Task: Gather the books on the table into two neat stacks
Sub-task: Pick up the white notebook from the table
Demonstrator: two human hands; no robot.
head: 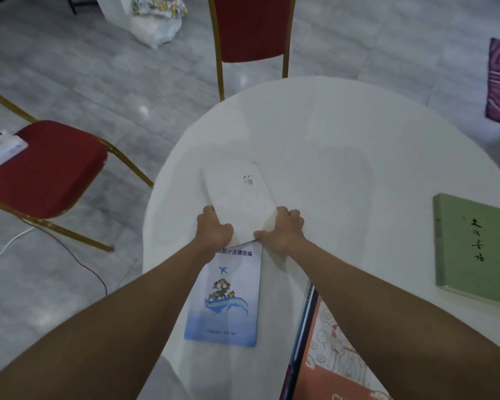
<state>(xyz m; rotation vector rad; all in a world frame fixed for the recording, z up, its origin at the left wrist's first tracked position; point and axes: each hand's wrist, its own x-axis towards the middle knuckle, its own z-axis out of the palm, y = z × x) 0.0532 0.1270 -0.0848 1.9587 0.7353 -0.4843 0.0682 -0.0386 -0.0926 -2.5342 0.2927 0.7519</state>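
Observation:
A white book (237, 197) with a small emblem lies tilted on the round white table (344, 145). My left hand (212, 228) grips its near left corner and my right hand (285, 226) grips its near right corner. Its near edge overlaps the top of a blue-and-white booklet (228, 301) with a plane and wave picture. A green book (474, 249) with black characters lies flat at the right. An orange illustrated book (335, 350) sits on a darker book at the near edge, partly under my right forearm.
Two red chairs with gold frames stand by the table, one at the far side (250, 27), one at the left (41, 166). A white power strip (3, 148) with cables rests on the left chair. A plastic bag (156, 21) lies on the floor.

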